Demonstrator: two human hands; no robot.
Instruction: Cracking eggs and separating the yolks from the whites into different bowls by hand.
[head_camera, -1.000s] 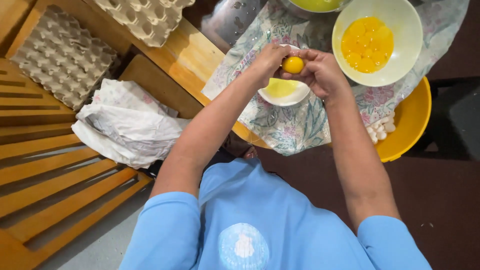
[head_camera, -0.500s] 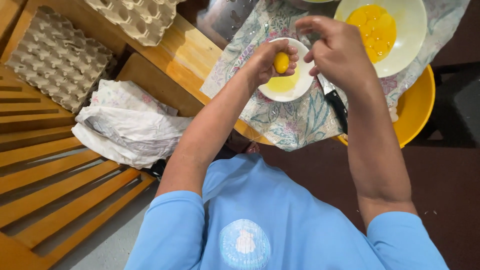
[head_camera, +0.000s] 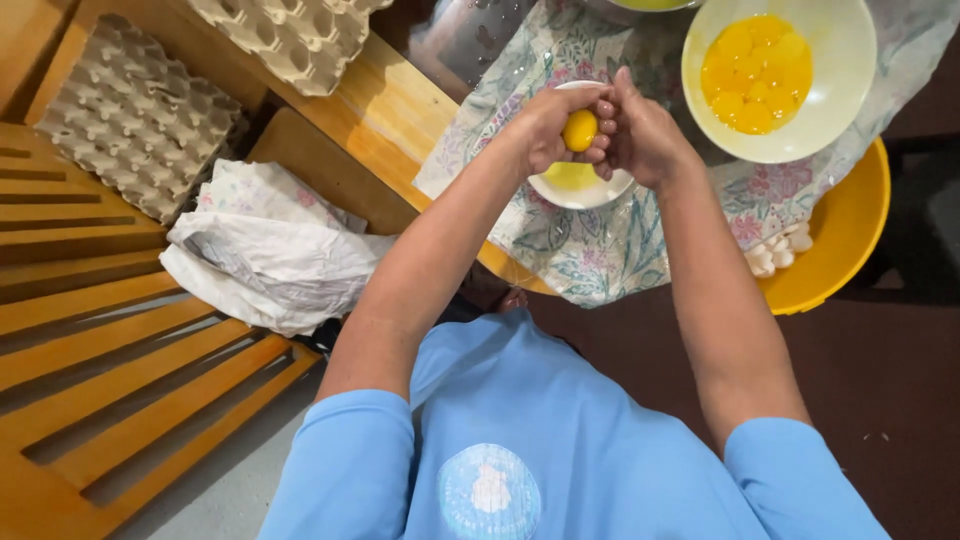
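**Yolk cupped between two hands above small white bowl**

Yolk (head_camera: 579, 130) is held at the meeting point of both hands, directly above the small white bowl (head_camera: 580, 182), which rests on the floral cloth (head_camera: 600, 250). The left hand (head_camera: 545, 125) lies to the yolk's left and slightly beneath it, its fingers curled into a cup around the yolk; the right hand (head_camera: 645, 135) is pressed in from the right, its fingertips closed against the yolk's side. Both hands are in contact with it, so neither is nearer. The yolk is seen as a round, glossy, deep-yellow ball with no marked long axis; whether any shell remains under it cannot be told. A pale yellow pool is visible in the small bowl below.

Beyond the right hand, a large white bowl (head_camera: 780, 80) filled with many whole yolks is set on the same cloth. An orange basin (head_camera: 850, 230) with broken white shells is placed at the cloth's right edge. Grey egg trays (head_camera: 130, 110) and a crumpled white bag (head_camera: 270, 250) are laid well apart to the left, on the wooden slats (head_camera: 120, 370).
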